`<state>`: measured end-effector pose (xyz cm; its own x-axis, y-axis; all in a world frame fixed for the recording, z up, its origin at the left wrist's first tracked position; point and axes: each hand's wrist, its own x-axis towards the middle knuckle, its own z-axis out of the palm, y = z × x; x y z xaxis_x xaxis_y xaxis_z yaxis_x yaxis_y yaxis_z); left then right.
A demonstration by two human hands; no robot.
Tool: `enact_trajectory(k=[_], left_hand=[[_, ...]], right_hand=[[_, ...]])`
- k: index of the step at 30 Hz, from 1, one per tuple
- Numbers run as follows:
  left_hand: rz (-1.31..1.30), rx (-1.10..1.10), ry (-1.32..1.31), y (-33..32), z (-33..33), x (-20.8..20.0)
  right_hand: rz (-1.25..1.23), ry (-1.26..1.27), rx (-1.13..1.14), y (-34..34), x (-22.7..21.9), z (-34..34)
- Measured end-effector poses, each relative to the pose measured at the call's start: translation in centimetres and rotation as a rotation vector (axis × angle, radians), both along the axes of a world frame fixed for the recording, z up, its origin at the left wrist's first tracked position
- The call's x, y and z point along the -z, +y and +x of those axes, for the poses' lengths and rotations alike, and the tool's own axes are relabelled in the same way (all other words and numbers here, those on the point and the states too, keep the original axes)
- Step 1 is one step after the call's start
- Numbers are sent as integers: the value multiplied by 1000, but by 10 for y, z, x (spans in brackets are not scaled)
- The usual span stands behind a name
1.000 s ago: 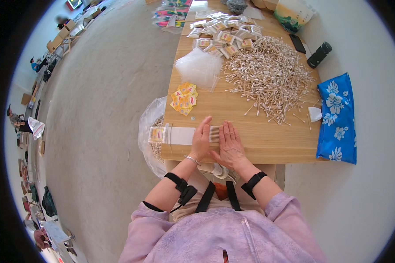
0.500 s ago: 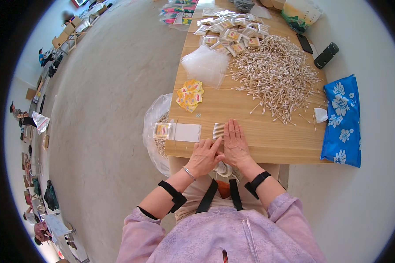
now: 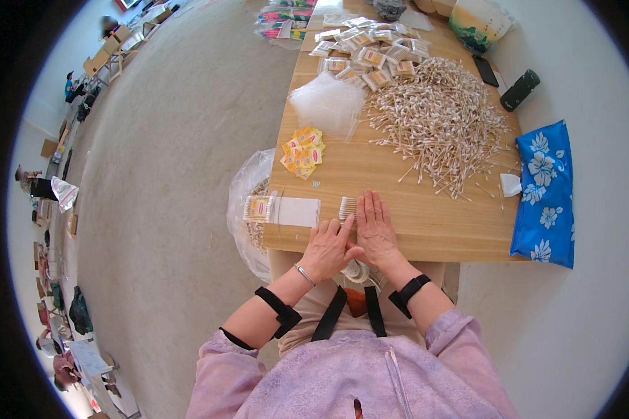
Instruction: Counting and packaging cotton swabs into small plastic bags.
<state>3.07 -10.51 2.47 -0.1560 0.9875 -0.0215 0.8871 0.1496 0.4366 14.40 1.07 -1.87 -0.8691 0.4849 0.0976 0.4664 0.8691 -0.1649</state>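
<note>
A short row of cotton swabs (image 3: 347, 208) lies side by side near the table's front edge. My right hand (image 3: 376, 227) rests flat along the row's right side, fingers stretched out together. At the row's lower end is my left hand (image 3: 328, 246), its index finger extended toward the swabs and the other fingers partly bent. To the left lies a white card (image 3: 298, 211) beside a clear bag of swabs with a yellow label (image 3: 259, 208). A pile of yellow and orange labels (image 3: 302, 152) sits farther back.
A large heap of loose swabs (image 3: 444, 122) covers the table's right middle. Behind are filled packets (image 3: 370, 52); clear bags (image 3: 325, 105) lie left of the heap. A blue floral pouch (image 3: 544, 192), dark bottle (image 3: 520, 90) and phone (image 3: 485, 70) line the right side.
My left index finger has shifted very slightly up and right along the swabs. My right hand stays in nearly the same place.
</note>
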Motion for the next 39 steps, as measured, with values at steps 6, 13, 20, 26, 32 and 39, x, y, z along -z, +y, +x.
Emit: enact_trajectory(k=[6, 13, 20, 26, 32, 39], left_hand=[[29, 3, 47, 1, 1, 1], [-19, -46, 1, 7, -1, 3], [-10, -43, -9, 8, -1, 2], [-64, -87, -39, 16, -3, 0], [-43, -69, -62, 16, -4, 1], [-43, -115, -103, 23, -8, 7]], right_hand=[[-9, 46, 0, 0, 5, 0], [-32, 8, -2, 0, -1, 0], [30, -17, -1, 0, 2, 0], [2, -27, 13, -1, 0, 0], [-59, 10, 16, -1, 4, -1], [-49, 49, 12, -2, 4, -1]])
